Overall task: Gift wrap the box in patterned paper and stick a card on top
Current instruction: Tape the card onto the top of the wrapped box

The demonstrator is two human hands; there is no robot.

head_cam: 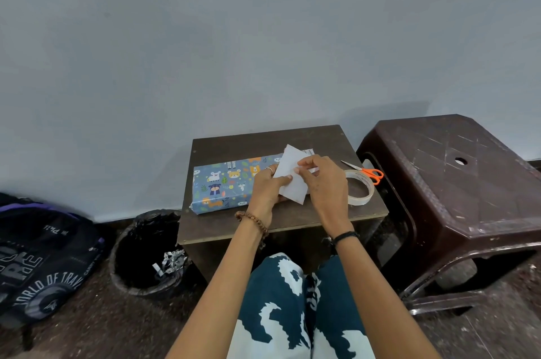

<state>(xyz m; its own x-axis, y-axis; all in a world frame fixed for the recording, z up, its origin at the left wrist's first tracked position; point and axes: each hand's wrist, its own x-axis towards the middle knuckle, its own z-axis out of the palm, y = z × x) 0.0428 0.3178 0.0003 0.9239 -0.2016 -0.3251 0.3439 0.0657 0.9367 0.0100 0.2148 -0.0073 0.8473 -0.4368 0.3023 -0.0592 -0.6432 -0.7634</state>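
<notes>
The box [222, 183], wrapped in blue paper with cartoon animals, lies across the small dark table [292, 218]. A white card [294, 180] is held tilted over the box's right part. My left hand [268, 188] grips the card's left edge, thumb on top. My right hand [323, 183] pinches something small, possibly a strip of tape, at the card's upper right side. The box's right end is hidden behind the card and hands.
A roll of clear tape [360, 187] lies right of my hands, with orange-handled scissors [366, 171] behind it. A brown plastic stool [456, 191] stands to the right. A black bin [146, 253] with paper scraps and a dark backpack [38, 259] sit on the floor at left.
</notes>
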